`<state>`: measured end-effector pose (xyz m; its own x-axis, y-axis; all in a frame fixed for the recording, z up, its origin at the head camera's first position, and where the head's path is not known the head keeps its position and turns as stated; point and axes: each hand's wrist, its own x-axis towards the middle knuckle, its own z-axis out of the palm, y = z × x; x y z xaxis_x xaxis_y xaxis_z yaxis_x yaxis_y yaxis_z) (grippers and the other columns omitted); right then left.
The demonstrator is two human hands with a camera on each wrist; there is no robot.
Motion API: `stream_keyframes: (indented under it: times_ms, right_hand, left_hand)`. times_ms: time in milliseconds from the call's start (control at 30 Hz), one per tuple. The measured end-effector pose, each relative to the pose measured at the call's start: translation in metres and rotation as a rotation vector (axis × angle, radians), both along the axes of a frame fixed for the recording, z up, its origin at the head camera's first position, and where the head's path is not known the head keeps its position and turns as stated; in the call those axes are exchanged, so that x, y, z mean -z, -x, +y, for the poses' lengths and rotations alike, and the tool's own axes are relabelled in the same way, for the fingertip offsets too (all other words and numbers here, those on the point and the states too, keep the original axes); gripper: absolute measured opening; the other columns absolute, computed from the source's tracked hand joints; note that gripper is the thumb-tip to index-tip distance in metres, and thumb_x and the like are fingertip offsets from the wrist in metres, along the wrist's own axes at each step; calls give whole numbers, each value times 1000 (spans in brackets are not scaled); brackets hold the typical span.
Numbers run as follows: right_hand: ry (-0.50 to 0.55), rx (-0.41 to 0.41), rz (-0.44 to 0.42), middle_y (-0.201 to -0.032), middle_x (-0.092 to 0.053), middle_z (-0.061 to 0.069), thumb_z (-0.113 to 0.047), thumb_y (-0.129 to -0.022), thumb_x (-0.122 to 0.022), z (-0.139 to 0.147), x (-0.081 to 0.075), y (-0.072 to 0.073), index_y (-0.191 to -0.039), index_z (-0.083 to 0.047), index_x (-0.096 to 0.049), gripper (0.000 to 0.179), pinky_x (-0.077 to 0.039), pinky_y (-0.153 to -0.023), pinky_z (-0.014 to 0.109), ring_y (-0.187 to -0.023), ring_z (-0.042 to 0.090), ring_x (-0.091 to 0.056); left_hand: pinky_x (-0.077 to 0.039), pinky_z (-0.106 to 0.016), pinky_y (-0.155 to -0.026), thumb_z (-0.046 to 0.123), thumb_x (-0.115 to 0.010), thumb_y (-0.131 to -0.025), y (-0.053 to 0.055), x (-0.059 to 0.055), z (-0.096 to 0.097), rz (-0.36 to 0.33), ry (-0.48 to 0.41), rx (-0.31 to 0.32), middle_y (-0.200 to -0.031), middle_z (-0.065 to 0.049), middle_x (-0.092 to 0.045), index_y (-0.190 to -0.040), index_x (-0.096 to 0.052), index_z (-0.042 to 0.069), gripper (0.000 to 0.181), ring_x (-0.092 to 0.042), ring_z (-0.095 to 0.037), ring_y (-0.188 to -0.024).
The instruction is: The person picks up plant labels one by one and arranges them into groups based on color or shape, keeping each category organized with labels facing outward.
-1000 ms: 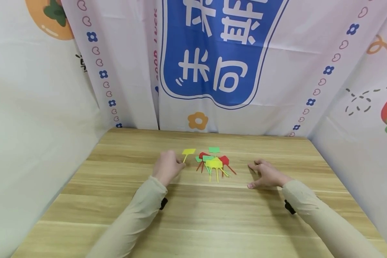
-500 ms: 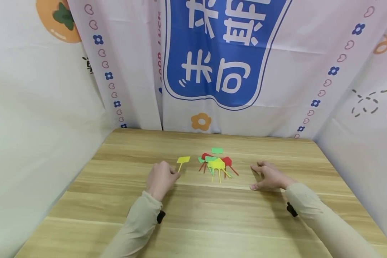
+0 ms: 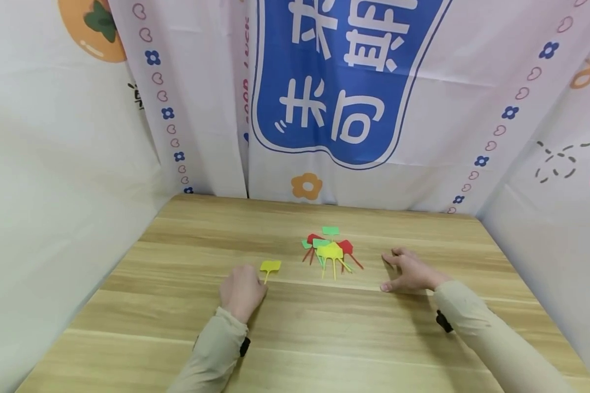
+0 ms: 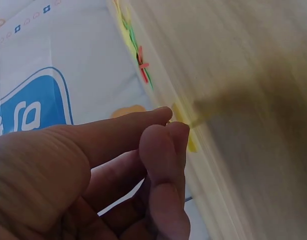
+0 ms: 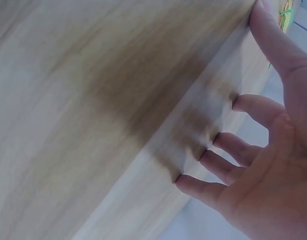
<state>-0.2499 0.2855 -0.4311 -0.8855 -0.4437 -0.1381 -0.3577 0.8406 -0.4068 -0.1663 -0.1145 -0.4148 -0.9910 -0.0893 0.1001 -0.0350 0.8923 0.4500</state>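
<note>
1. Tag [image 3: 270, 266], yellow with a flat head and a thin stem, is showing just beyond the fingertips of the left hand [image 3: 241, 292], its head pointing away from the person. Whether it is touching the table [image 3: 324, 338] or hovering slightly above it, I cannot tell.
2. Left thumb and fingertips are apparently pinching the stem's near end, the other fingers curling inward; they are hiding the exact contact.
3. Judging by the layout, the work seems to be at an early stage: one yellow piece is standing apart, while the mixed pile [image 3: 330, 252] is holding all the others in view. Letting go of the pinched one is a step not yet done.
4. This pile is lying farther back and to the right of the left hand, its pieces overlapping; a green tag [image 3: 330, 231] is poking out at the back, and a red tag [image 3: 346, 246] is fanning out to the right.
5. Beyond the pile, the right hand [image 3: 410, 271] is resting its spread, loosely bent fingers on the table, gripping nothing.
6. Printed cloth [image 3: 432, 120] is hanging behind everything.
</note>
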Motion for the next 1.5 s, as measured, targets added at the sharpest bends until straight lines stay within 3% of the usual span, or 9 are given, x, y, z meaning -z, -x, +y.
stream_keyframes:
  times_ms: [300,567,833,1500]
  right_hand:
    - [9,2,-9,-146,-24,40,-46,-76,-83,0,-5,1,-144,8,-41,96,-23,-103,68,-132,58,-23]
    - [9,5,-21,-147,-22,39,-48,-76,-82,1,-1,2,-145,7,-39,98,-23,-104,68,-133,58,-21]
    - [9,9,-15,-148,-23,38,-49,-75,-82,3,0,2,-145,6,-40,98,-23,-104,68,-133,57,-21]
    - [14,13,0,-149,-23,36,-51,-76,-80,4,1,0,-146,4,-40,97,-23,-103,70,-134,57,-21]
  left_hand:
    - [-28,-24,-36,2,-71,-75,-3,2,1,-58,13,-9,-50,2,-37,-59,-48,10,29,-33,-10,-43]
    - [-27,-25,-38,6,-75,-74,-6,3,1,-92,2,-28,-50,3,-35,-55,-38,15,43,-32,-11,-44]
    - [-30,-27,-39,9,-78,-73,-5,3,4,-114,8,-46,-52,1,-38,-57,-41,14,41,-35,-12,-46]
    - [-34,-29,-39,13,-85,-71,-5,1,7,-72,95,-72,-52,-1,-44,-56,-49,11,39,-37,-13,-47]
